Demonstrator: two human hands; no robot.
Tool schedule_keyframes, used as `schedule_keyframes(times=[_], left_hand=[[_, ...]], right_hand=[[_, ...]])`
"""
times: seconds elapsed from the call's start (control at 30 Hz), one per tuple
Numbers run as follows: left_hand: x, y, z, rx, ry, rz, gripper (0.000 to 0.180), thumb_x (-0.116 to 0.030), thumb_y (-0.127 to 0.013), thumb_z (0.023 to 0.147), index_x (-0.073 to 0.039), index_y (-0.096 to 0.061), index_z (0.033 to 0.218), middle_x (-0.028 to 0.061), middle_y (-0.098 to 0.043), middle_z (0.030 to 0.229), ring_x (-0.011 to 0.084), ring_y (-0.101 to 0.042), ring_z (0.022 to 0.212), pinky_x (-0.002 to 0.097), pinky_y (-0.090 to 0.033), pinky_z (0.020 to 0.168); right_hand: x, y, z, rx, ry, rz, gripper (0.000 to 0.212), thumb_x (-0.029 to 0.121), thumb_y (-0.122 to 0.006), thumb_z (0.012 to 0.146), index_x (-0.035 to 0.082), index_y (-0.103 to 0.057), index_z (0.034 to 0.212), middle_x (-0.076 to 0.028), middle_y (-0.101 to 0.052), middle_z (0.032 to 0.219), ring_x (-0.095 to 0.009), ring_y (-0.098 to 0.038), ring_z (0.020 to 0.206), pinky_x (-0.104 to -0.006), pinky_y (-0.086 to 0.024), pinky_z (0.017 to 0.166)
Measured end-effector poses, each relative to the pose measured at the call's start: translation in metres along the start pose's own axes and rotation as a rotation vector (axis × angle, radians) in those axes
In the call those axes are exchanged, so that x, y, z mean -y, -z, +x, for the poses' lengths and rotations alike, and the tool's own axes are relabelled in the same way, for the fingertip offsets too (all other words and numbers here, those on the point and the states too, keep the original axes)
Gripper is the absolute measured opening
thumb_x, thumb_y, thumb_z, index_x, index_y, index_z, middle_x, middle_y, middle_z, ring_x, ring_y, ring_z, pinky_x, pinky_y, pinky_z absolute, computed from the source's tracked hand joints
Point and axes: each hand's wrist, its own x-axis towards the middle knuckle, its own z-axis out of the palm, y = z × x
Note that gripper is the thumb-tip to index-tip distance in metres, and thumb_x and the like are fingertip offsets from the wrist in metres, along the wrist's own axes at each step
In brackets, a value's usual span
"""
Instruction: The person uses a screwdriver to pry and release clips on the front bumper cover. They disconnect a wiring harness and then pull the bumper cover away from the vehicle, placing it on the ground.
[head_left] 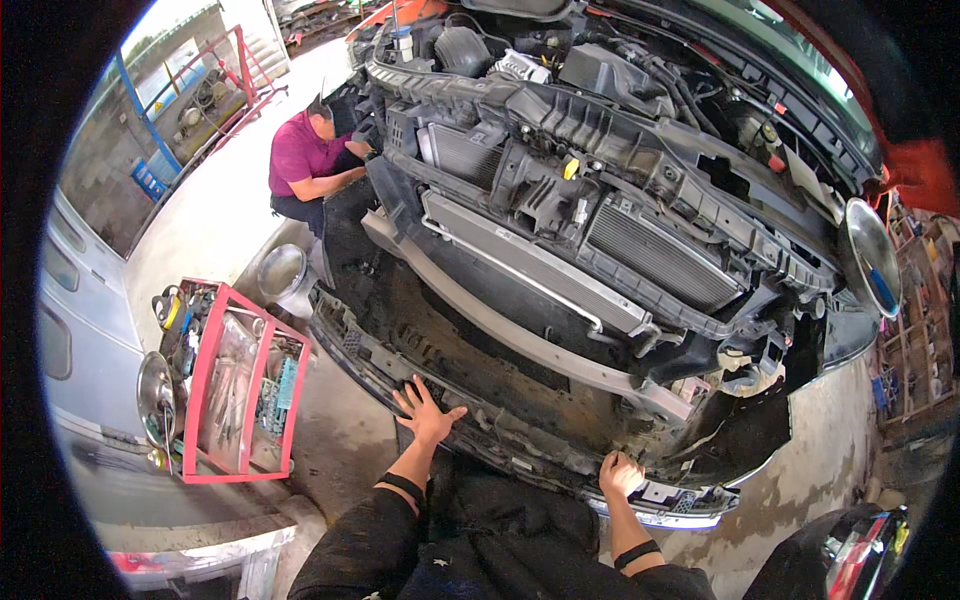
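Note:
In front of me lies a black front bumper [520, 432], curving along the open front end of a car. My left hand [430, 412] rests on its near edge with fingers spread and thumb out to the right. Further right, my right hand [621, 475] is closed on the same edge, its fingertips partly hidden. Beyond the bumper, a grey metal crash beam [500, 318] spans the car's front. Behind that beam are a long radiator [540, 272] and the exposed black front frame [560, 110].
A co-worker in a purple shirt [296, 150] crouches at the car's far left corner, hands by the bodywork. To my left stands a red tool cart [192, 440] holding tools. A headlight [870, 255] sits at the car's right side. Shelves [915, 330] line the right.

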Motion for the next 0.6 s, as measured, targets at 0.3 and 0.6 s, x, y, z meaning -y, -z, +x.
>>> schedule_keyframes(times=[0.3,0.6], left_hand=[[-0.0058,0.0038,-0.0031,0.014,0.025,0.016,0.122,-0.058,-0.075,0.07,-0.014,0.005,0.151,0.0157,0.003,0.157,0.0377,0.014,0.143,0.0685,-0.008,0.106],[-0.0093,0.0088,-0.0073,0.03,0.024,0.024,0.121,-0.057,-0.075,0.071,-0.015,0.005,0.151,0.0157,0.004,0.157,0.0378,0.014,0.143,0.0673,-0.008,0.108]], right_hand=[[-0.0031,-0.002,-0.0008,0.011,0.02,0.014,0.028,0.028,-0.051,0.084,0.008,-0.065,0.07,-0.012,-0.067,0.072,-0.031,-0.063,0.068,-0.0459,-0.046,0.073],[-0.0025,-0.0009,-0.0016,0.004,0.03,0.042,0.03,0.028,-0.049,0.087,0.009,-0.066,0.072,-0.01,-0.065,0.069,-0.029,-0.061,0.066,-0.0452,-0.044,0.073]])
